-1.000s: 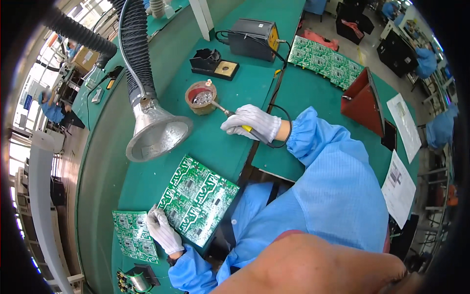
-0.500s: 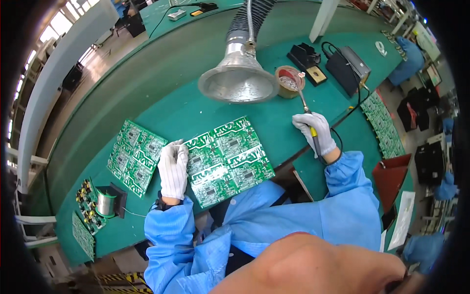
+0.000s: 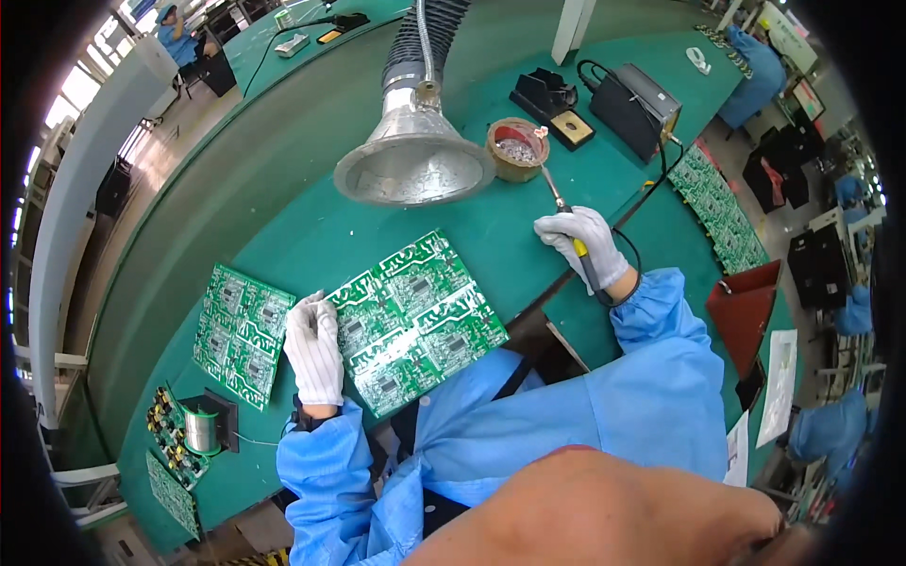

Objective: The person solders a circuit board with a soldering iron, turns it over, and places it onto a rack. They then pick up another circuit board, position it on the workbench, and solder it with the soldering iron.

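My right hand (image 3: pixel 580 243), in a white glove, is closed around a soldering iron (image 3: pixel 578 247) with a black and yellow handle. Its metal shaft points away from me, the end near the right rim of a small brown bowl (image 3: pixel 516 170) of silvery bits. My left hand (image 3: pixel 314 347), gloved too, is closed in a pinch at the left edge of a green circuit board panel (image 3: pixel 415 316); what its fingers hold is hidden. Left of that hand lies another circuit board panel (image 3: pixel 243 335). From a solder wire spool (image 3: pixel 200 429) a thin wire runs toward my left sleeve.
Above the panel hangs a metal fume hood (image 3: pixel 415 170) on a ribbed hose. Beyond the bowl are an iron stand (image 3: pixel 547 99) and a dark box (image 3: pixel 634 111) with a cord. More boards (image 3: pixel 717 208) and a red-brown holder (image 3: pixel 744 316) stand at right; populated boards (image 3: pixel 170 439) lie far left.
The whole view has shifted, so the bench things appear farther left. Both hands keep nearly the same places relative to the panel and the bowl. A seated person now shows at the upper left.
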The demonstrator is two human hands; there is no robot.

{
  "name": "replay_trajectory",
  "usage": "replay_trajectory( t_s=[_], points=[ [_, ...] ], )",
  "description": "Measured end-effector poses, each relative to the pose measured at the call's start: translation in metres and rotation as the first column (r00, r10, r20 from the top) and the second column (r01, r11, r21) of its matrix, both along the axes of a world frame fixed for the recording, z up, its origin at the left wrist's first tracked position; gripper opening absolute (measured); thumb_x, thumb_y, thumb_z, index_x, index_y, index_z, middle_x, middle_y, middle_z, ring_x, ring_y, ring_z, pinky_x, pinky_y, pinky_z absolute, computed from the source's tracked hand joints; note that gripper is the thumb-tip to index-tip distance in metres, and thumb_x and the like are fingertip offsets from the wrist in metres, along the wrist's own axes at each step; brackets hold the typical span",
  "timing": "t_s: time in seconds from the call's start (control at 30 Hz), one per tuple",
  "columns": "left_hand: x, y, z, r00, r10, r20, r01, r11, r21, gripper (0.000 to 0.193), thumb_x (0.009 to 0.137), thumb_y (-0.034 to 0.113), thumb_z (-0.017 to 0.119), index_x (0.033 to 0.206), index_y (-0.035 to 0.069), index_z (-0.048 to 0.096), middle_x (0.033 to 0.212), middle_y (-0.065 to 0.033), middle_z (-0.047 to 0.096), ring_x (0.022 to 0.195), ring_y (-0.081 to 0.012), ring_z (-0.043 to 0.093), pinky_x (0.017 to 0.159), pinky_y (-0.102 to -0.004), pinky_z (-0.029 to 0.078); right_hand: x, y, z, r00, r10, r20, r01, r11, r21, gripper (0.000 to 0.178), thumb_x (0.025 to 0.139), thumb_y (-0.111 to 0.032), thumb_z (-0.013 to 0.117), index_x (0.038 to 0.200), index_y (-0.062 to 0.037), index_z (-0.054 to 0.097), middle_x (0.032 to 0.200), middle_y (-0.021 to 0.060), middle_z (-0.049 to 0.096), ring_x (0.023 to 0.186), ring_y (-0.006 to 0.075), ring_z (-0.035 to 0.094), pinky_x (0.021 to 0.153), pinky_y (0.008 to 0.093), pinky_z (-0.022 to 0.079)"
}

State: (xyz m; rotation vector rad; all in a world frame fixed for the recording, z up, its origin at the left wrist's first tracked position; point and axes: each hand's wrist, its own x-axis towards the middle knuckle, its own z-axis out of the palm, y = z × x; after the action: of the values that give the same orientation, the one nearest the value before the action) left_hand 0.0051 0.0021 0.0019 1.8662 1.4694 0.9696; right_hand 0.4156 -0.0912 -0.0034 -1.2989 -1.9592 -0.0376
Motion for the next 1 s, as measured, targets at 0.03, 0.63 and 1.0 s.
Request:
replay_trajectory(
  t_s=[0.03, 0.63, 1.0],
  points=[
    [0.001, 0.000, 0.001, 1.000, -0.022, 0.008, 0.022, 0.999, 0.040, 0.025, 0.100, 0.019, 0.055, 0.109, -0.003, 0.062, 0.113, -0.0176, 0.067, 0.095, -0.0236, 0.064, 0.089, -0.0355, 0.049, 0.000, 0.000, 0.001, 1.000, 0.001, -0.023, -0.001, 1.000, 0.002, 0.026, 0.078, 0.003, 0.072, 0.103, -0.0045, 0.068, 0.085, 0.0073, 0.071, 0.074, 0.0240, 0.068, 0.071, 0.0358, 0.052],
    [-0.011, 0.002, -0.007, 0.994, 0.019, -0.104, -0.007, 0.994, 0.106, 0.026, 0.096, 0.023, 0.062, 0.111, 0.002, 0.066, 0.097, -0.0149, 0.068, 0.088, -0.0301, 0.066, 0.081, -0.0393, 0.052, -0.053, -0.024, 0.019, 0.943, 0.037, -0.331, -0.159, 0.922, -0.352, 0.052, 0.105, -0.041, 0.047, 0.124, 0.0057, 0.058, 0.106, 0.0195, 0.071, 0.103, 0.0255, 0.068, 0.099, 0.0379, 0.047],
    [-0.014, -0.020, 0.020, 0.998, 0.052, 0.045, -0.046, 0.991, -0.122, 0.034, 0.101, 0.027, 0.056, 0.124, 0.003, 0.063, 0.099, -0.0068, 0.068, 0.068, -0.0063, 0.058, 0.056, -0.0215, 0.048, -0.080, -0.001, 0.002, 0.789, -0.119, -0.602, -0.174, 0.897, -0.406, 0.035, 0.105, -0.034, 0.052, 0.116, -0.0012, 0.059, 0.112, 0.0188, 0.071, 0.083, 0.0154, 0.067, 0.062, 0.0227, 0.052]
  ],
)
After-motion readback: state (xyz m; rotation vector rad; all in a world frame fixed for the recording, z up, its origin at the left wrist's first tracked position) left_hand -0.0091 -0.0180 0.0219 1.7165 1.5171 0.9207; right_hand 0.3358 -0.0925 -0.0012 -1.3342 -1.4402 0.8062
